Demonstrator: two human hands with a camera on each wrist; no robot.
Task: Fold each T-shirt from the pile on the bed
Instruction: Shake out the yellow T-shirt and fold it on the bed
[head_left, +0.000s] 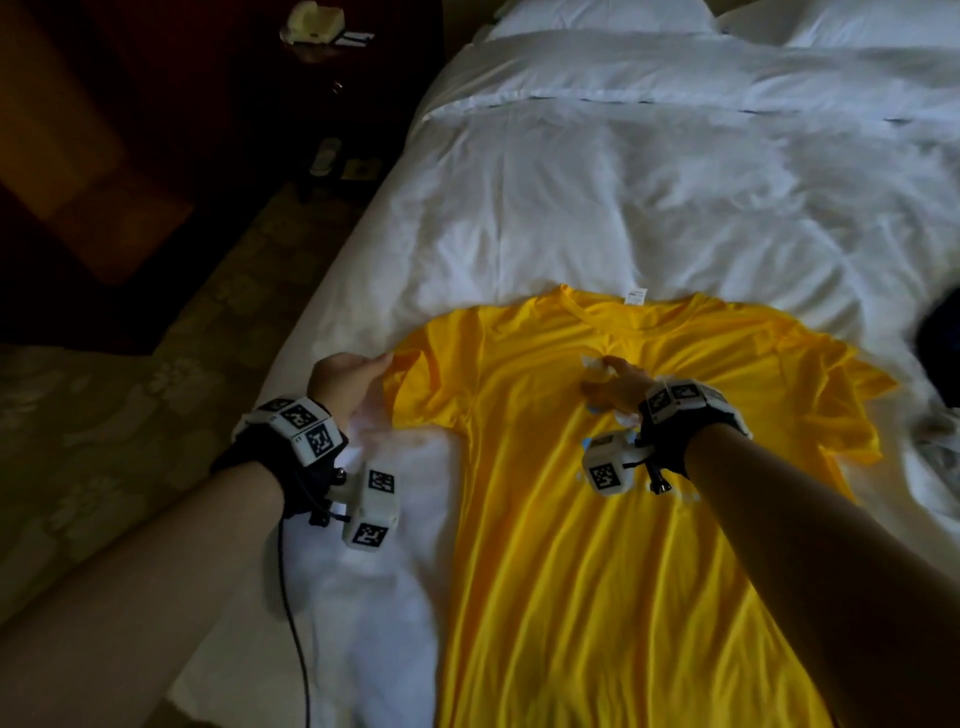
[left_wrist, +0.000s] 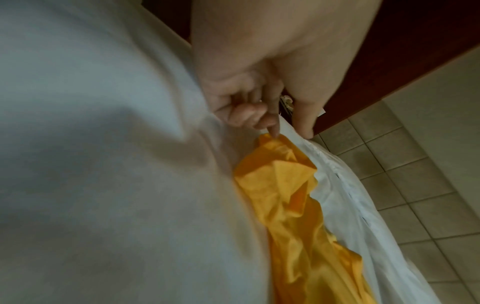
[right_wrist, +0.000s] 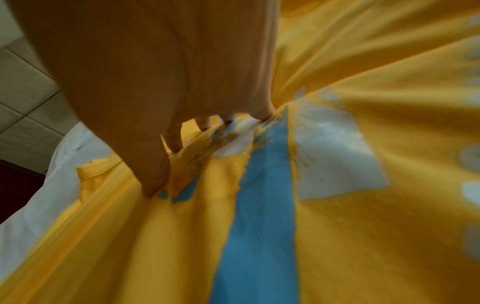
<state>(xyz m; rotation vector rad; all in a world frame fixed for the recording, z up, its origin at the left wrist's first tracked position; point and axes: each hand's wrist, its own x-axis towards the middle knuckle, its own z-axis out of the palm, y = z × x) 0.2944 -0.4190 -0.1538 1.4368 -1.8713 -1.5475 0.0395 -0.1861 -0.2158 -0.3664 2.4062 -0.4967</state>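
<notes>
A yellow T-shirt (head_left: 571, 519) lies spread front-up on the white bed (head_left: 623, 208), collar away from me, with a blue and white print on the chest. My left hand (head_left: 353, 379) is at the tip of the shirt's left sleeve. In the left wrist view the index fingertip (left_wrist: 275, 133) touches the sleeve edge (left_wrist: 280, 160), the thumb stands apart on the sheet, and the other fingers are curled in. My right hand (head_left: 613, 384) presses thumb and fingertips (right_wrist: 267, 113) down on the printed chest (right_wrist: 259, 226). Creases run out from those fingertips.
The bed's left edge runs beside my left arm, with patterned carpet (head_left: 130, 415) below it. Pillows (head_left: 597, 21) lie at the head of the bed. A dark item (head_left: 940, 353) sits at the right edge. A nightstand with a telephone (head_left: 311, 23) stands at the far left.
</notes>
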